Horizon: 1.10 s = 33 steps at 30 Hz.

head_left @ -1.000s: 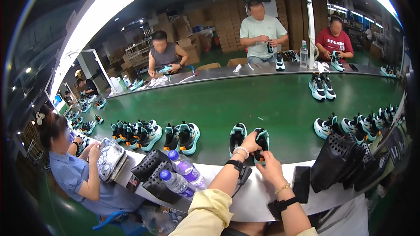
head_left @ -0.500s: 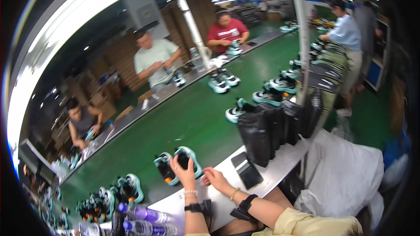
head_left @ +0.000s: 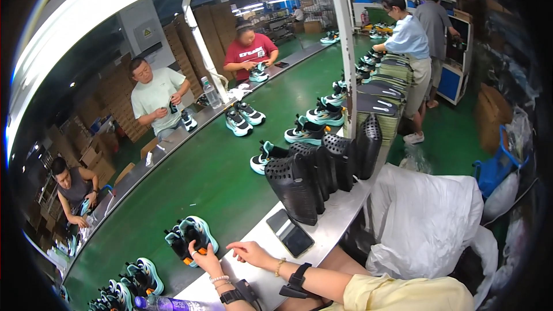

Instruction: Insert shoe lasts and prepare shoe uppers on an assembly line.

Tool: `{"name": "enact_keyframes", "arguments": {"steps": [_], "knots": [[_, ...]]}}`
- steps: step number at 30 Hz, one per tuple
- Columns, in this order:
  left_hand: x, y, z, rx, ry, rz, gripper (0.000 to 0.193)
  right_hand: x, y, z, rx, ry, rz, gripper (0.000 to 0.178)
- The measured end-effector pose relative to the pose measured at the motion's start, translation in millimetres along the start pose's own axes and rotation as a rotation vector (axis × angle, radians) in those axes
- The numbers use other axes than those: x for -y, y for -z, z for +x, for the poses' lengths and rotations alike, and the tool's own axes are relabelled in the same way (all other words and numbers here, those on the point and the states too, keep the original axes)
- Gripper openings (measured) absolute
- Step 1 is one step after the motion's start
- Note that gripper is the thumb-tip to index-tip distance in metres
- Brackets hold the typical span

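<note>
On the green belt in front of me stands a pair of black sneakers with mint-green soles and orange tabs. My left hand is at their near side, thumb and fingers apart; whether it touches them I cannot tell. Over the white ledge, to the right, my right hand holds nothing, its index finger stretched out and the others loosely bent. A dark phone lies on the ledge beyond my right hand.
Several black ridged foam pieces stand upright along the ledge. More sneakers line the green belt. A purple-capped bottle lies at lower left. White plastic sacking fills the right side. Several people work around the belt.
My view has swung right, so the scene sits farther left. My left hand has come lower against the sneakers. My right hand's index finger has straightened.
</note>
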State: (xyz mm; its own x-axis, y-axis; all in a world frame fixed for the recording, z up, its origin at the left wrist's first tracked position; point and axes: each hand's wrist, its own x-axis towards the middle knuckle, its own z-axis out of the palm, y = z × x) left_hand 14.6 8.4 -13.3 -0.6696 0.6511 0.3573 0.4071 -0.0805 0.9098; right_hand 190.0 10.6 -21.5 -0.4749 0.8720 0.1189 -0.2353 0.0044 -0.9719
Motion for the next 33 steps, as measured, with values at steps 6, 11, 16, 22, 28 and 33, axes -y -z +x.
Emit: {"name": "enact_keyframes", "arguments": {"steps": [6,11,16,22,28,33], "knots": [[-14,-10,-16,-0.143,-0.163,0.065,0.057,13,5,-3,-0.014,-0.013,-0.188,0.023],[-20,-6,-22,-0.334,-0.411,0.244,0.036,6,0,-7,-0.075,0.136,-0.295,0.02],[-6,-4,-8,-0.297,-0.447,0.12,0.036,-3,-3,1,-0.116,0.3,-0.295,0.018],[-46,-21,-26,-0.335,-0.7,0.212,0.036,23,12,-4,-0.143,0.111,-0.17,0.018],[-23,-17,-33,-0.073,-0.259,-0.017,0.037,21,6,-18,-0.165,0.163,-0.231,0.02],[-7,-20,-29,0.292,-0.257,0.266,0.032,14,5,-17,-0.22,0.278,-0.28,0.02]]}}
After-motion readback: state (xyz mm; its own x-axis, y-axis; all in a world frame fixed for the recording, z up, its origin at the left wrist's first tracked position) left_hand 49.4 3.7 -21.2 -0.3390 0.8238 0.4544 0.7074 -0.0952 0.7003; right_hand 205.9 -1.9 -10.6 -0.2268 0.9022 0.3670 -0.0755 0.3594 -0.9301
